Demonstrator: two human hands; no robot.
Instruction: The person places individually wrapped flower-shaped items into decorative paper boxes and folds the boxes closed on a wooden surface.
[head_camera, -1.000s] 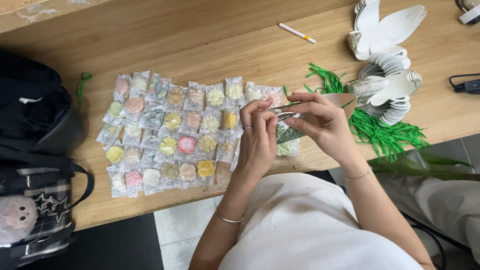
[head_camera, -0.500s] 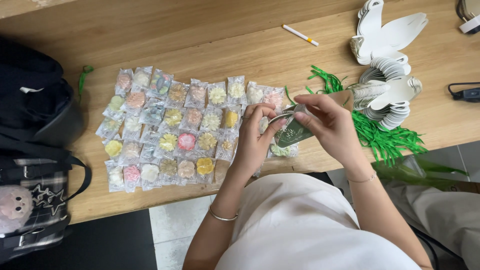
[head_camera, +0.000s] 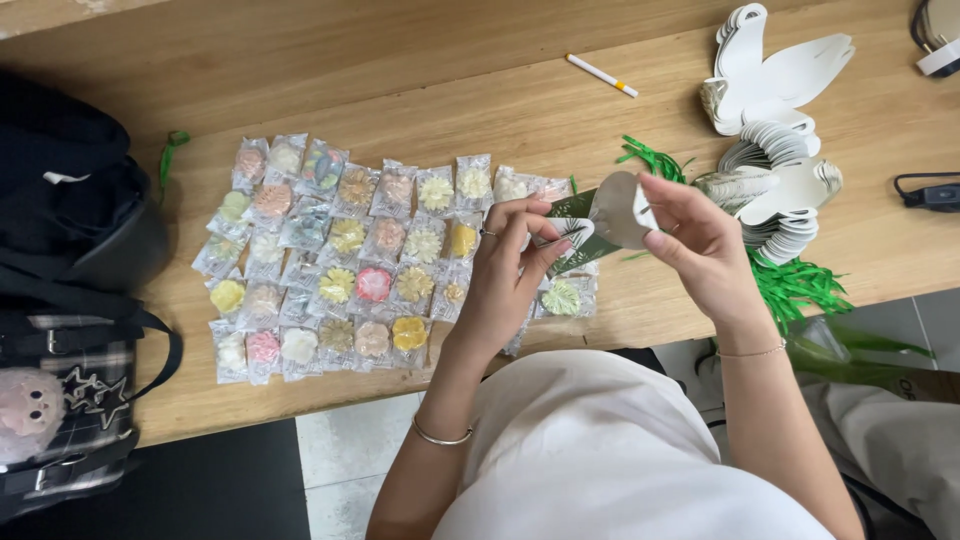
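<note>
Wooden worktop (head_camera: 420, 90), frame centre: wrapped flower-shaped pieces (head_camera: 340, 250) laid in rows, many done. Left hand (head_camera: 510, 275) and right hand (head_camera: 700, 240) both pinch one green-and-white card box (head_camera: 600, 215), half-folded, above the edge. Flat card blanks (head_camera: 780, 190) stacked upper right, unfolded.

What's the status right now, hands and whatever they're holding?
Left hand and right hand both pinch a folded card piece above the wooden table. Wrapped flower sweets in rows below. Nothing between the hands.
</note>
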